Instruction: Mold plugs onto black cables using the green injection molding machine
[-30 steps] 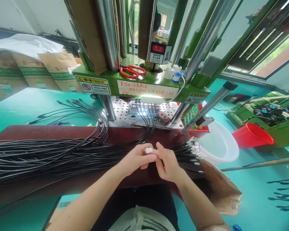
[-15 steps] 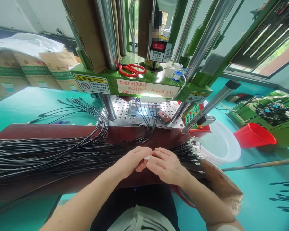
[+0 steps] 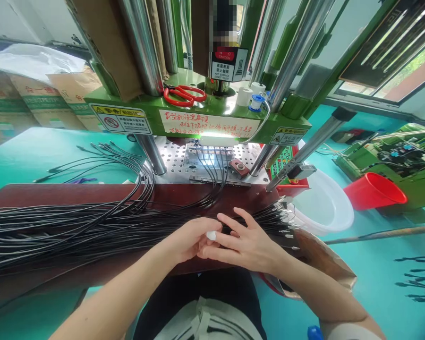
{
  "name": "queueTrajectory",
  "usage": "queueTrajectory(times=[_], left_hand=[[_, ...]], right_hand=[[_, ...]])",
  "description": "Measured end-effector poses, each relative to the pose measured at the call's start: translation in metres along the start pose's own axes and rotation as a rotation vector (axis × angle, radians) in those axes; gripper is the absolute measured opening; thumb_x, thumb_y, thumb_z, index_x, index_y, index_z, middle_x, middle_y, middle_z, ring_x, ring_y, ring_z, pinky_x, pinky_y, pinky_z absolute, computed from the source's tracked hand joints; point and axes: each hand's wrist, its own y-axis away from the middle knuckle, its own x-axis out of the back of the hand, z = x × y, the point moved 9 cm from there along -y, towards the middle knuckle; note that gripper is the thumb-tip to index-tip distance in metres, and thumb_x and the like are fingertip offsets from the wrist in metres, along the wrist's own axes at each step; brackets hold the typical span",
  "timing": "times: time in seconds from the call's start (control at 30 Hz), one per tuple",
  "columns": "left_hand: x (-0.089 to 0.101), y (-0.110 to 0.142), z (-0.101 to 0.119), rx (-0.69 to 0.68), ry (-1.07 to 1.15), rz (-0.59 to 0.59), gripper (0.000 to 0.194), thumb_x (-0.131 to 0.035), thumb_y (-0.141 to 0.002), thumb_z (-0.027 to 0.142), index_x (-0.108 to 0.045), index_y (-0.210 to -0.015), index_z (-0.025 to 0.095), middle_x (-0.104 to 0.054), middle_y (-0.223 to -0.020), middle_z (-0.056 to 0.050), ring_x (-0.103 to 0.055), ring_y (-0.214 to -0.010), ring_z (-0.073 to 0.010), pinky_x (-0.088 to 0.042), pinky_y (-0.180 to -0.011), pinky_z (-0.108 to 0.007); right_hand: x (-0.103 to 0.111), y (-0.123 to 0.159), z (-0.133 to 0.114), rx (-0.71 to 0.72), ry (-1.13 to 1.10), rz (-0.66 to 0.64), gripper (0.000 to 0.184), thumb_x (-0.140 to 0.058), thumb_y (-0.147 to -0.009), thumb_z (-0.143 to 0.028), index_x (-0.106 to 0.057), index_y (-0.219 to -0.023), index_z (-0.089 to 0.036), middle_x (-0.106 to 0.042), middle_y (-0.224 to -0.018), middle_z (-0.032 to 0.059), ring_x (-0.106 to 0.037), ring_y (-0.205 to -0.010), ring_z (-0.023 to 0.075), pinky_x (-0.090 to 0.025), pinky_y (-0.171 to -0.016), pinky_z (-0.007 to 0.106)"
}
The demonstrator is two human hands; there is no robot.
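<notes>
**White piece [image 3: 211,235] held over black cables [image 3: 92,231]**

Left hand [image 3: 186,241]: grip closed on the white piece, above the black cables, near the front edge of the tabletop [image 3: 56,193]. Right hand [image 3: 246,241]: grip open, fingers spread just beside it. Press label [image 3: 229,63] reads "CAUTION, HOT SURFACE, DO NOT TOUCH."

Dark red bench top [image 3: 71,193] strewn with a thick sheaf of black cables [image 3: 74,231]

Worn on the person's head, a single wide-angle view, looking forward and down: close above the left hand [image 3: 186,241] and right hand [image 3: 248,241] at the near edge of a dark red workbench [image 3: 92,193], with the green press [image 3: 198,123] farther ahead, filling the upper frame.
</notes>
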Motion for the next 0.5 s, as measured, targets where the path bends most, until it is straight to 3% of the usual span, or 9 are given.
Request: queueTrajectory(times=[0.07, 0.13, 0.2, 0.27, 0.37, 0.43, 0.5], left_hand=[[0.002, -0.003, -0.001, -0.007, -0.049, 0.011, 0.029, -0.057, -0.067, 0.037, -0.044, -0.052, 0.016, -0.038, -0.042, 0.005, -0.031, -0.035, -0.0053, -0.02, -0.036, -0.02], [0.01, -0.006, 0.009, -0.135, -0.176, 0.089, 0.03, -0.051, -0.074, 0.043, -0.048, -0.06, 0.016, -0.041, -0.049, 0.004, -0.034, -0.038, -0.0067, -0.024, -0.037, -0.021], [0.02, -0.003, 0.029, -0.355, -0.455, 0.256, 0.029, -0.042, -0.081, 0.043, -0.051, -0.07, 0.017, -0.048, -0.059, 0.002, -0.042, -0.048, -0.0094, -0.034, -0.045, -0.023], [0.013, 0.002, 0.046, -0.568, -0.879, 0.381, 0.022, -0.045, -0.082, 0.038, -0.054, -0.081, 0.018, -0.056, -0.076, -0.002, -0.051, -0.068, -0.0147, -0.042, -0.062, -0.028], [-0.019, -0.004, 0.041, -0.714, -1.507, 0.36, 0.03, -0.06, -0.074, 0.029, -0.055, -0.102, 0.018, -0.057, -0.107, -0.009, -0.048, -0.1, -0.0262, -0.038, -0.083, -0.04], [-0.032, -0.012, 0.029, -0.7, -1.765, 0.306, 0.035, -0.062, -0.072, 0.024, -0.054, -0.106, 0.018, -0.056, -0.109, -0.011, -0.048, -0.1, -0.0283, -0.038, -0.082, -0.042], [-0.039, -0.018, 0.024, -0.681, -1.862, 0.271, 0.026, -0.057, -0.076, 0.02, -0.056, -0.101, 0.018, -0.058, -0.102, -0.01, -0.05, -0.094, -0.0265, -0.04, -0.077, -0.039]], right_hand=[[-0.003, 0.005, 0.001, -0.029, -0.037, -0.007, 0.039, -0.054, -0.085, -0.016, -0.049, -0.121, -0.03, -0.06, -0.117, 0.0, -0.041, -0.123, 0.0267, -0.032, -0.098, 0.055], [-0.004, 0.015, 0.006, -0.109, -0.084, 0.014, 0.038, -0.05, -0.085, -0.012, -0.049, -0.121, -0.025, -0.061, -0.117, 0.0028, -0.042, -0.121, 0.0247, -0.031, -0.1, 0.053], [-0.004, 0.031, 0.012, -0.241, -0.162, 0.08, 0.038, -0.047, -0.083, -0.006, -0.051, -0.118, -0.02, -0.062, -0.113, 0.0057, -0.047, -0.116, 0.0225, -0.034, -0.099, 0.048], [-0.005, 0.051, 0.017, -0.394, -0.289, 0.17, 0.037, -0.046, -0.08, -0.002, -0.053, -0.113, -0.018, -0.066, -0.102, 0.0066, -0.054, -0.103, 0.0194, -0.043, -0.09, 0.041], [-0.013, 0.078, 0.014, -0.584, -0.5, 0.246, 0.031, -0.046, -0.08, -0.003, -0.056, -0.105, -0.018, -0.066, -0.089, 0.0057, -0.059, -0.086, 0.0153, -0.05, -0.077, 0.032], [-0.02, 0.089, 0.01, -0.697, -0.588, 0.262, 0.028, -0.046, -0.08, -0.005, -0.058, -0.103, -0.018, -0.063, -0.098, 0.0086, -0.058, -0.092, 0.0159, -0.049, -0.081, 0.032], [-0.025, 0.097, 0.008, -0.804, -0.659, 0.301, 0.027, -0.047, -0.081, -0.009, -0.059, -0.104, -0.017, -0.057, -0.108, 0.0112, -0.058, -0.095, 0.0162, -0.049, -0.082, 0.031]])
